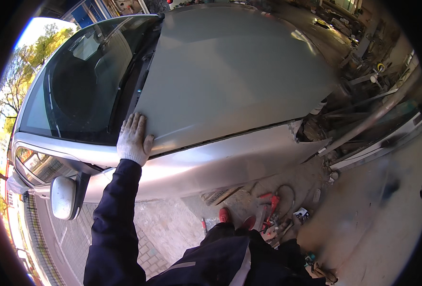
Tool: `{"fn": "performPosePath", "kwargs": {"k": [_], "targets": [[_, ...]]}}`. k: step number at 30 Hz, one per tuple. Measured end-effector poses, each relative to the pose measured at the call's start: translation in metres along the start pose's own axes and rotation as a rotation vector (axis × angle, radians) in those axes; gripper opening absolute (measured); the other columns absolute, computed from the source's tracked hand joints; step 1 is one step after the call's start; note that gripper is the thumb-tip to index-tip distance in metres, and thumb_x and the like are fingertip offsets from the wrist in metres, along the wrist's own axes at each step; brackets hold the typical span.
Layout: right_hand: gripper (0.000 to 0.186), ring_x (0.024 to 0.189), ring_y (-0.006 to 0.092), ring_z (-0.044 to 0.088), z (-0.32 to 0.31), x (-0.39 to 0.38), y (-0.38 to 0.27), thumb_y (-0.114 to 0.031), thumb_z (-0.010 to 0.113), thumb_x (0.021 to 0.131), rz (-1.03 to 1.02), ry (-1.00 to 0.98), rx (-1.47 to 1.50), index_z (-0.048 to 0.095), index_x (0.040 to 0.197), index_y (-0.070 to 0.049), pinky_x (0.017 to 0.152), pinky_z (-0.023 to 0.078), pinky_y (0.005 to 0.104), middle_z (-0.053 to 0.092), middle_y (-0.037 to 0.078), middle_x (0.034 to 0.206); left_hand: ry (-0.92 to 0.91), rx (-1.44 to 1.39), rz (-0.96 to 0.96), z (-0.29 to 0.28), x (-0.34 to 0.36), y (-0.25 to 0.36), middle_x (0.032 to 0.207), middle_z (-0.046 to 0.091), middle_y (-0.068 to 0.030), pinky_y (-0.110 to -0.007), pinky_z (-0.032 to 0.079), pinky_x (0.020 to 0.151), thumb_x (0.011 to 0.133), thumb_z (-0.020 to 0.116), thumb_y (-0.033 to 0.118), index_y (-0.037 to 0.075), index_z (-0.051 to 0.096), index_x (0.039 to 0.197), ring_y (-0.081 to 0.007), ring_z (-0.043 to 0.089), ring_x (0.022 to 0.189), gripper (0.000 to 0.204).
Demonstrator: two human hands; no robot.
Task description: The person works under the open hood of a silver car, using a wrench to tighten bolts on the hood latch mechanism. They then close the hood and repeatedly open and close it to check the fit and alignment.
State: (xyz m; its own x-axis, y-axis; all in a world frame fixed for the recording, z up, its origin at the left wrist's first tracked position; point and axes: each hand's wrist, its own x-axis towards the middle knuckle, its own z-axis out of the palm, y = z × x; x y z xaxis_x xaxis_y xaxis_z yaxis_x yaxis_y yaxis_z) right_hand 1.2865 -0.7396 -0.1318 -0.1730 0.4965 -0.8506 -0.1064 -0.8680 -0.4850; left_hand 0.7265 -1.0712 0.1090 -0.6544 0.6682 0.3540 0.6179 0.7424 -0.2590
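My left hand [133,138], in a pale, soiled work glove, lies flat with its fingers stretched on the rear corner of a car hood [234,71], near the base of the windshield [82,81]. The hood is dull grey-green. Only a narrow dark gap parts it from the silver fender [211,164] below. Nothing is held in this hand, and its thumb points to the right, apart from the fingers. No part of my right hand can be seen.
A side mirror [64,198] juts out left of my forearm. The car's front end [316,128] is stripped, with a long pipe [378,114] beside it. Red tools [270,207] and other loose items lie on the floor by my red shoes [225,215].
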Motion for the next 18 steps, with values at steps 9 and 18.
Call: {"fn": "performPosePath", "kwargs": {"k": [9, 18], "targets": [[0.037, 0.048, 0.02, 0.049, -0.034, 0.038, 0.003, -0.048, 0.071, 0.104, 0.078, 0.026, -0.002, 0.062, 0.083, -0.019, 0.046, 0.041, 0.038, 0.056, 0.0, 0.065, 0.161, -0.01, 0.036, 0.024, -0.017, -0.007, 0.175, 0.052, -0.0247, -0.058, 0.028, 0.14, 0.107, 0.05, 0.034, -0.002, 0.054, 0.167, -0.0438, 0.044, 0.165, 0.07], [0.038, 0.047, 0.0212, 0.052, -0.08, 0.054, -0.002, -0.054, 0.069, 0.1, 0.001, 0.034, -0.036, 0.065, 0.087, -0.018, 0.045, 0.043, 0.0371, 0.052, 0.0, 0.06, 0.211, -0.006, 0.013, 0.031, -0.02, -0.005, 0.175, 0.052, -0.0244, -0.057, 0.03, 0.139, 0.114, 0.044, 0.039, 0.002, 0.056, 0.166, -0.0426, 0.045, 0.165, 0.066]]}}
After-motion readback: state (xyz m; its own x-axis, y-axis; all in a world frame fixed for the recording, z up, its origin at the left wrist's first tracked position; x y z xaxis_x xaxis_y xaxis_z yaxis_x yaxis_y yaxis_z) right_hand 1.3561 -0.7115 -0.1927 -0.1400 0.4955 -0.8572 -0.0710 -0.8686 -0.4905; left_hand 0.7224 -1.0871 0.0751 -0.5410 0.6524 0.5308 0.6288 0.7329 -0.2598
